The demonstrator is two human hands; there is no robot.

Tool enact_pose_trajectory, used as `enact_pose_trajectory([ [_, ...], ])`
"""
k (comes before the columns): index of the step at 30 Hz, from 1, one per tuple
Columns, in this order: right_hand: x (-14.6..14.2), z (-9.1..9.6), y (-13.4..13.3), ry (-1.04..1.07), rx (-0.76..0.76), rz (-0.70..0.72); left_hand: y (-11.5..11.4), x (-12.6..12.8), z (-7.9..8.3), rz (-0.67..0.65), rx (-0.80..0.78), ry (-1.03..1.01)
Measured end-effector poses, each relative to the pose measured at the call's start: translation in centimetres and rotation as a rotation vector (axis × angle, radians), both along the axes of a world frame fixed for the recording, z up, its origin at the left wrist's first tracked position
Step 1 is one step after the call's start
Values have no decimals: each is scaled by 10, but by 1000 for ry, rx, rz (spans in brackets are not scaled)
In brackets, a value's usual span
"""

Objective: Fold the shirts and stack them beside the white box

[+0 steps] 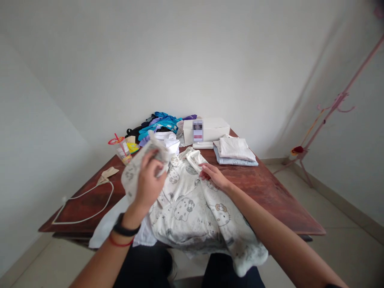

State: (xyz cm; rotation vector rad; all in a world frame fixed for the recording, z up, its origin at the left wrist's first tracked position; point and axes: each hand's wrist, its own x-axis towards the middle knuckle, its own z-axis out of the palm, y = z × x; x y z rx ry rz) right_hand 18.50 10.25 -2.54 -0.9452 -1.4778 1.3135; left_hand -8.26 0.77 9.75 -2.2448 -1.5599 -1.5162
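A white pajama top (184, 208) with grey cartoon cat faces and bows lies spread over the table's near side, one sleeve hanging past the edge. My left hand (151, 176) is closed on a raised, slightly blurred part of this printed cloth, which looks like a sleeve. Near the collar, my right hand (212, 175) has its fingers bent against the front edge of the top and seems to pinch it. Plain white cloth (112, 220) lies under my left forearm.
On the wooden table (279, 200) stand a white box (217, 127) with a phone (198, 131) against it, folded clothes (237, 149), a heap of coloured clothes (160, 124), a plastic cup (122, 151) and a white cord (111, 196). A pink stand (330, 108) is at right.
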Motion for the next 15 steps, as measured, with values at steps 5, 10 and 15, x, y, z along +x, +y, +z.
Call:
enact_pose_trajectory([
  [5, -2, -2, 6, 84, -117, -82, 61, 88, -79, -256, -307, 462],
  [10, -2, -13, 12, -181, 60, -120, 49, 85, -112, -186, -394, 417],
  [15, 3, -9, 12, -258, 130, -232, -1, 31, -102, -166, -538, 11],
])
